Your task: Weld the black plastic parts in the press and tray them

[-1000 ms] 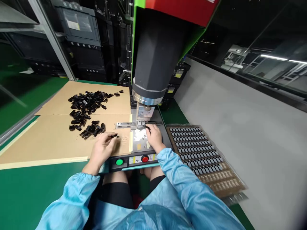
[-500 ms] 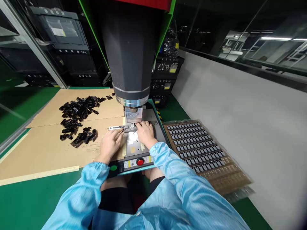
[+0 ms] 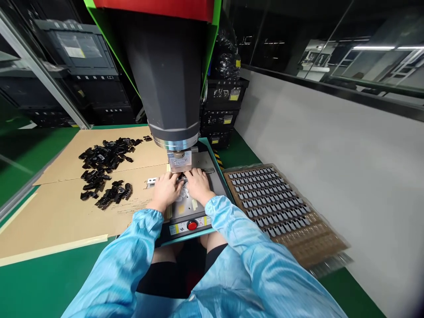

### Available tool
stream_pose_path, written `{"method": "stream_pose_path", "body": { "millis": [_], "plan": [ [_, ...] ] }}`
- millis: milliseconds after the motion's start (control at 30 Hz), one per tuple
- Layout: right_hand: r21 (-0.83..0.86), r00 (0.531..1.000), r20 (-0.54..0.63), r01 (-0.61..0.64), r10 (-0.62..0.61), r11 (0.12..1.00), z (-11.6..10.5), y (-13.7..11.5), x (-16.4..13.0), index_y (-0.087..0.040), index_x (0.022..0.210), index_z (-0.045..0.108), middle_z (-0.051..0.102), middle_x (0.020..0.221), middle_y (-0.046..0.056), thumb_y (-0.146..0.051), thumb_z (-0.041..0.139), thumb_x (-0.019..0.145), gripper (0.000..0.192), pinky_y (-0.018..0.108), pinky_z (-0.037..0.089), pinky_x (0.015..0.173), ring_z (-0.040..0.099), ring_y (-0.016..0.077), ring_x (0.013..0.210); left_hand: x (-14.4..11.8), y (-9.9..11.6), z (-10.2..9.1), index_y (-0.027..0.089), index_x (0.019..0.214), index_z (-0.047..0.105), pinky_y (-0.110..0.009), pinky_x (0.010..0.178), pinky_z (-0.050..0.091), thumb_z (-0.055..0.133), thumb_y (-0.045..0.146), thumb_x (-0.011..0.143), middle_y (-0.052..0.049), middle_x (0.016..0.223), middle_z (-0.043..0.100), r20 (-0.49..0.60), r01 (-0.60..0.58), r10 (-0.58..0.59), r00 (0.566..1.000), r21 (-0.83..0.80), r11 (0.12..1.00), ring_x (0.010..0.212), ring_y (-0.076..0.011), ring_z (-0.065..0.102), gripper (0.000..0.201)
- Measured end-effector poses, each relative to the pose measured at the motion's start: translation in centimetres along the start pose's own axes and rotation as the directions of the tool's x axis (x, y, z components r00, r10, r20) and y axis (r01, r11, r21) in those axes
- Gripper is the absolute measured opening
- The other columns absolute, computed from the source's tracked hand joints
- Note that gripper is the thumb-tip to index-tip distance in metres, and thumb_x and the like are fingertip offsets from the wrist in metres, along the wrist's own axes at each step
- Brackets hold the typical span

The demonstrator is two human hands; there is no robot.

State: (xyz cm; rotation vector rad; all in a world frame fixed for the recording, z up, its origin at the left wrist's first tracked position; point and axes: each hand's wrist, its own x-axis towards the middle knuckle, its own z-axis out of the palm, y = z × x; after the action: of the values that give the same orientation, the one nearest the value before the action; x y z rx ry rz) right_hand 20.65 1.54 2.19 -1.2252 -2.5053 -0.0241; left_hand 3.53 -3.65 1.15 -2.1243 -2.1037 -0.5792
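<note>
Fingers of both hands are being pressed down together at the fixture (image 3: 181, 180) under the press head; whether a small black part is being pinched there cannot be told, since the fingertips are hiding it. Compared with a second ago, the left hand (image 3: 166, 190) is no longer being held out over the cardboard sheet (image 3: 66, 207) with a black clip; it is now being kept beside the right hand (image 3: 198, 185), touching or nearly so, which suggests that a piece is being seated in the fixture.

Nearest, at 6 o'clock of the hands, the red button (image 3: 192, 225) is being left uncovered on the front panel of the base plate (image 3: 212, 176). At 9 o'clock, the pile of black clips (image 3: 102, 172) is being left well apart, with bare cardboard between. At 3 o'clock, the tray of small parts (image 3: 274, 203) is lying just beside the plate edge, leaving little room on that side. At 12 o'clock, the grey press column (image 3: 168, 79) is hanging directly above the knuckles, so the open room is being found only toward 6 and 9 o'clock on the green worktop (image 3: 39, 282).
</note>
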Motion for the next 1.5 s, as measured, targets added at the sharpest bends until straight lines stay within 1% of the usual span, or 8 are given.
{"method": "stream_pose_path", "body": {
  "millis": [100, 233, 367, 467, 733, 900, 1200, 1500],
  "plan": [
    [0.089, 0.997, -0.071, 0.007, -0.001, 0.996, -0.5, 0.6, -1.8, -0.020, 0.155, 0.054, 0.060, 0.146, 0.016, -0.019, 0.058, 0.100, 0.056, 0.049, 0.047, 0.110, 0.053, 0.0334, 0.128, -1.8, -1.5, -0.6, 0.020, 0.154, 0.054, -0.053, 0.107, 0.051, 0.054, 0.051, 0.106, -0.019, 0.134, 0.067, -0.012, -0.001, -0.001, 1.000, -0.155, 0.988, 0.125, -0.0371, 0.064, 0.057],
    [0.264, 0.990, -0.140, 0.025, 0.012, 0.964, -1.7, 3.8, -7.1, -0.023, 0.158, 0.053, 0.060, 0.153, 0.013, -0.021, 0.060, 0.100, 0.059, 0.050, 0.047, 0.119, 0.053, 0.0302, 0.139, -7.9, -4.6, -1.5, 0.020, 0.159, 0.049, -0.054, 0.117, 0.050, 0.059, 0.060, 0.102, -0.018, 0.148, 0.061, 0.002, 0.025, -0.025, 1.000, -0.305, 0.952, 0.137, -0.0360, 0.060, 0.070],
    [0.319, 0.999, -0.016, 0.048, -0.045, 0.946, -3.2, 8.5, -13.3, -0.028, 0.158, 0.055, 0.061, 0.153, 0.012, -0.027, 0.072, 0.095, 0.065, 0.056, 0.044, 0.124, 0.048, 0.0322, 0.150, -14.7, -7.7, -1.8, 0.029, 0.164, 0.047, -0.059, 0.128, 0.040, 0.067, 0.058, 0.095, -0.012, 0.169, 0.045, 0.133, -0.056, 0.085, 0.987, -0.207, 0.977, 0.156, -0.0384, 0.043, 0.077],
    [0.253, 0.990, 0.130, 0.026, -0.060, 0.967, -3.6, 10.8, -16.1, -0.030, 0.162, 0.051, 0.053, 0.165, 0.010, -0.023, 0.077, 0.089, 0.079, 0.059, 0.035, 0.131, 0.037, 0.0343, 0.160, -17.2, -8.9, -1.6, 0.035, 0.169, 0.039, -0.063, 0.133, 0.029, 0.068, 0.049, 0.093, -0.008, 0.175, 0.039, 0.161, -0.091, 0.114, 0.980, -0.144, 0.985, 0.162, -0.0388, 0.035, 0.083],
    [0.181, 0.986, 0.166, -0.009, -0.022, 0.983, -3.4, 10.6, -16.6, -0.030, 0.160, 0.054, 0.051, 0.168, 0.009, -0.022, 0.075, 0.091, 0.073, 0.062, 0.027, 0.131, 0.034, 0.0350, 0.162, -17.2, -8.6, -1.3, 0.033, 0.169, 0.041, -0.063, 0.135, 0.025, 0.063, 0.051, 0.096, -0.010, 0.174, 0.039, 0.173, -0.073, 0.094, 0.981, -0.121, 0.990, 0.162, -0.0378, 0.034, 0.078],
    [0.242, 0.997, 0.080, -0.003, -0.017, 0.970, -2.8, 7.8, -14.4, -0.024, 0.150, 0.064, 0.062, 0.156, 0.011, -0.026, 0.066, 0.101, 0.049, 0.059, 0.029, 0.130, 0.040, 0.0334, 0.159, -16.8, -7.3, -1.2, 0.031, 0.163, 0.050, -0.065, 0.134, 0.024, 0.057, 0.061, 0.101, -0.012, 0.171, 0.044, 0.134, -0.023, 0.042, 0.990, -0.142, 0.990, 0.161, -0.0384, 0.036, 0.069],
    [0.279, 0.990, 0.111, 0.052, -0.086, 0.959, -0.2, 2.6, -9.7, -0.022, 0.156, 0.059, 0.058, 0.162, 0.011, -0.031, 0.066, 0.104, 0.053, 0.058, 0.022, 0.133, 0.038, 0.0348, 0.160, -16.5, -6.5, -0.6, 0.029, 0.164, 0.049, -0.066, 0.134, 0.022, 0.058, 0.057, 0.103, -0.012, 0.170, 0.045, 0.106, -0.067, 0.088, 0.990, -0.184, 0.981, 0.161, -0.0394, 0.035, 0.068],
    [0.340, 0.995, 0.031, 0.080, -0.096, 0.937, 0.2, 2.6, -9.5, -0.023, 0.144, 0.067, 0.065, 0.151, 0.010, -0.029, 0.070, 0.102, 0.043, 0.054, 0.031, 0.127, 0.046, 0.0344, 0.150, -16.4, -6.6, -0.7, 0.028, 0.160, 0.055, -0.067, 0.132, 0.025, 0.060, 0.058, 0.103, -0.013, 0.167, 0.050, 0.062, -0.056, 0.073, 0.995, -0.240, 0.969, 0.158, -0.0402, 0.039, 0.064]
  ]
}}
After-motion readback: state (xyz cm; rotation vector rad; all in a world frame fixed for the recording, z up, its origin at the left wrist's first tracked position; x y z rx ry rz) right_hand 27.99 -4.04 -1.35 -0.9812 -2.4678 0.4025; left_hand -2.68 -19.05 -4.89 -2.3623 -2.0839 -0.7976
